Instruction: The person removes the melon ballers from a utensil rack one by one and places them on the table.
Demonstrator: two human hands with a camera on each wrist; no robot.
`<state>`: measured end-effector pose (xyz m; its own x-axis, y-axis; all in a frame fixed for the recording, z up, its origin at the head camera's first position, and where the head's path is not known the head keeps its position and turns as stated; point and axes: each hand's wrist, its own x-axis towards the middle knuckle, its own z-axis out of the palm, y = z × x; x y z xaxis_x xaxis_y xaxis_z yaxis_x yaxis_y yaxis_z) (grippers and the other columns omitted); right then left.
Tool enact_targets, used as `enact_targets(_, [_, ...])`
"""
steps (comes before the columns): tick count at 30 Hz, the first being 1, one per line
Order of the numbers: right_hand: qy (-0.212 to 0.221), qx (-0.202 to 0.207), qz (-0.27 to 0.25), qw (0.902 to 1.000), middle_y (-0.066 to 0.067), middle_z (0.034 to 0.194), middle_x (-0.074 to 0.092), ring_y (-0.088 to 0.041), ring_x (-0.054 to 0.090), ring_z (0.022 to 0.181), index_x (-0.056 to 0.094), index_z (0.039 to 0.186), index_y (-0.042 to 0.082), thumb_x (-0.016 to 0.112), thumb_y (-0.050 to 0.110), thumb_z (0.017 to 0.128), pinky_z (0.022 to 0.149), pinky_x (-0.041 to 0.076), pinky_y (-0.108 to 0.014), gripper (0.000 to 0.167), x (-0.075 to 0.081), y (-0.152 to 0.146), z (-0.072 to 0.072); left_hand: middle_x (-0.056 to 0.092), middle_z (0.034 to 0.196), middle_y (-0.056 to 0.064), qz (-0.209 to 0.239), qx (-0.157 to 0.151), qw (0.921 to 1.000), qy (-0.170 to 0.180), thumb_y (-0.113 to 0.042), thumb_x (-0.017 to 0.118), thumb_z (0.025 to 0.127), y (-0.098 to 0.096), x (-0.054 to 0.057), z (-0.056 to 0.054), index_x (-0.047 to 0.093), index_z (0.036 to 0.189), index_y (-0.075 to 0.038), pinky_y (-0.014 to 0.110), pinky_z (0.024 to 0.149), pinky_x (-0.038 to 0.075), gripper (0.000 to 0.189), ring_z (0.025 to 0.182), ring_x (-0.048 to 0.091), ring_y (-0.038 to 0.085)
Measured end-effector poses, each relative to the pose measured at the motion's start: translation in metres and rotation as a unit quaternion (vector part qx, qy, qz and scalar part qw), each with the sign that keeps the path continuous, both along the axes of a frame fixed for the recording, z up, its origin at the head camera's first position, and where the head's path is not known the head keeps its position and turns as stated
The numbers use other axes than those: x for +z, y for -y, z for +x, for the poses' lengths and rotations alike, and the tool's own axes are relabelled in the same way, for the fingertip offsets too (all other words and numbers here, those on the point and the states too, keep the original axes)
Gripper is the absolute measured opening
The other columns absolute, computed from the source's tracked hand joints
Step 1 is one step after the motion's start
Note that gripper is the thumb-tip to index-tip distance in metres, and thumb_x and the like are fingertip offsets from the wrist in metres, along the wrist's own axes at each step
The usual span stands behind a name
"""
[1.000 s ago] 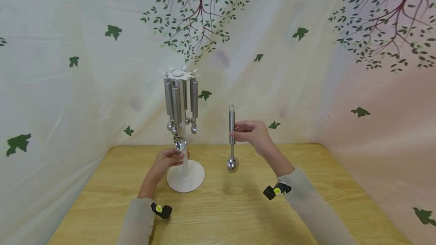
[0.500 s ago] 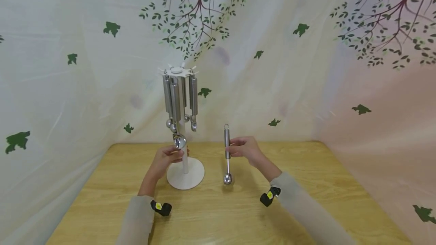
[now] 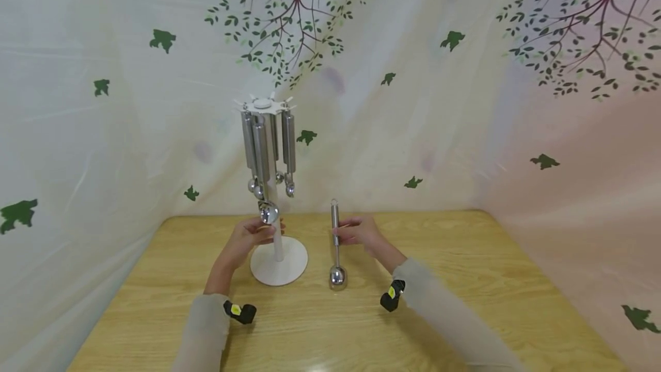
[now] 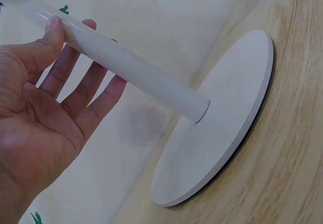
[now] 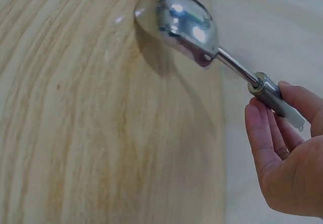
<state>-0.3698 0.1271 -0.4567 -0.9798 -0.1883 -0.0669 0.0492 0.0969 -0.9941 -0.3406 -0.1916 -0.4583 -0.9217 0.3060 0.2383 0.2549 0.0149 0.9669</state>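
My left hand (image 3: 249, 240) holds the white pole (image 4: 146, 80) of an upright stand between thumb and fingers, above its round base (image 3: 279, 271). Several steel scoops with tubular handles (image 3: 262, 151) hang from the stand's spoked top (image 3: 262, 105); the lowest bowl (image 3: 268, 212) is just over my left fingers. To the right of the stand, my right hand (image 3: 361, 233) pinches the handle of another steel scoop (image 3: 338, 276). This scoop is nearly upright, bowl down. In the right wrist view its shiny bowl (image 5: 186, 24) is close to the wood; I cannot tell whether it touches.
Both hands work over a light wooden table (image 3: 310, 332). Behind it hangs a pale cloth backdrop (image 3: 413, 119) printed with branches and green leaf shapes. The stand's base takes up the table's back, left of centre.
My right hand has lowered the scoop toward the tabletop and brought it slightly left, nearer the stand's base. My left hand keeps its hold on the pole. The view has shifted a little.
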Motion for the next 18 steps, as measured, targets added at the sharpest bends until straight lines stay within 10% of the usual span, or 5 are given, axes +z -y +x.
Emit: enact_targets(18, [-0.008,-0.023,-0.025,0.9994,-0.018,0.091,0.077,-0.015,0.071,0.066,0.065,0.116,-0.018,0.075,-0.004,0.088,0.071,0.064,-0.034,0.032,-0.024,0.011,0.0,0.062,0.131,0.034,-0.013,0.002,0.9999,0.004,-0.009,0.06,0.102,-0.001,0.002,0.0,0.055,0.135,0.013,0.035,0.093,0.06,0.039,0.118,0.067,0.042])
